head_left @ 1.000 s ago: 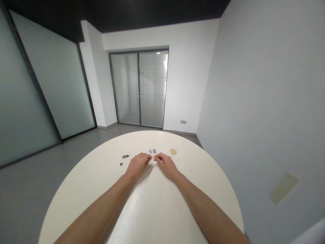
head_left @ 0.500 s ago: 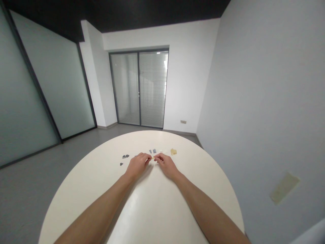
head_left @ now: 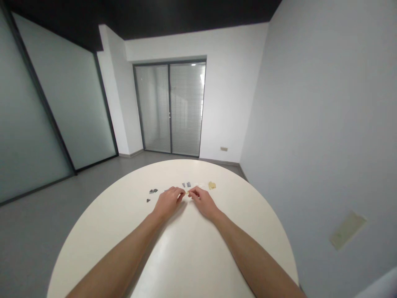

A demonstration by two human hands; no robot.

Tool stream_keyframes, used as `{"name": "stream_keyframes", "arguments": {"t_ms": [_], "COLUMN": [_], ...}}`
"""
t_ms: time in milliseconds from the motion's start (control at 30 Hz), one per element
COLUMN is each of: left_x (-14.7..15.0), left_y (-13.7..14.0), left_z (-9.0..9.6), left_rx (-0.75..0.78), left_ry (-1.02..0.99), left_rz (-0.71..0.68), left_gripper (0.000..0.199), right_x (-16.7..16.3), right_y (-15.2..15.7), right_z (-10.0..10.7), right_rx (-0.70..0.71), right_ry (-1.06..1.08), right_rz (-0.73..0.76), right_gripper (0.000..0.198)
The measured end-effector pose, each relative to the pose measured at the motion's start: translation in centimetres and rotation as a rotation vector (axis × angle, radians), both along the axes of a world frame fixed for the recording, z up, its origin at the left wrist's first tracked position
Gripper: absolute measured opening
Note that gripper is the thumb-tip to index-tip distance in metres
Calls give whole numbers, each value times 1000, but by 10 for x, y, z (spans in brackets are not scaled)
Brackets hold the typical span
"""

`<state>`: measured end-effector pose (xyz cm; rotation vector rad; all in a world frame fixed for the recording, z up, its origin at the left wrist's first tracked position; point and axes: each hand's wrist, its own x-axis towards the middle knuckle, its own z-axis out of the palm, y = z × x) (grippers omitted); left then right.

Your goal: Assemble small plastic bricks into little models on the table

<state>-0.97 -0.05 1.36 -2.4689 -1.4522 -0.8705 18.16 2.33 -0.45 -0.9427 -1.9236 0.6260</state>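
Note:
Near the far middle of the round table, my left hand and my right hand face each other with their fingertips almost meeting. Both are closed in a pinch on a small yellowish piece, which bridges the gap between them. It is too small for me to tell its kind. Just beyond the fingers lie small blue-grey pieces. To the right of these are whitish bits and a cluster of yellowish pieces. Left of my left hand sit dark grey pieces, with another dark piece closer to me.
The white round table carries all of this under both forearms. Past its far edge stand a glass door with blinds and a white wall. Frosted glass panels rise at the left, and a plain wall runs along the right.
Hardly anything differs. Both hands keep the same place and pinch, with at most a slight shift of the small yellowish piece between the fingertips.

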Motion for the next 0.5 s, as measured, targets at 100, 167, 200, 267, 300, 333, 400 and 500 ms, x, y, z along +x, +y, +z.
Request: {"name": "stream_keyframes", "arguments": {"t_ms": [100,167,200,267,300,333,400,500], "left_x": [0,0,0,0,0,-1,-1,-2], "left_y": [-1,-1,-1,-1,0,0,1,2], "left_z": [1,1,1,0,0,0,-1,-2], "left_rx": [-7,-9,-11,-14,-15,-15,-13,-10], "left_ry": [-1,-3,-4,-7,-7,-8,-11,-16], "left_rz": [3,6,7,5,2,-1,-6,-8], "left_gripper": [16,15,15,15,15,15,15,15], "right_x": [0,0,0,-1,-1,-1,-1,-1], "right_y": [1,1,1,1,1,1,1,0], "right_z": [-1,-1,-1,-1,0,0,0,1], "right_rx": [0,0,1,5,8,12,17,18], "right_ry": [2,1,1,-1,-3,-6,-13,-18], "right_rz": [-2,-4,-4,-8,-12,-17,-28,-41], "right_gripper": [16,16,16,15,15,15,15,15]}}
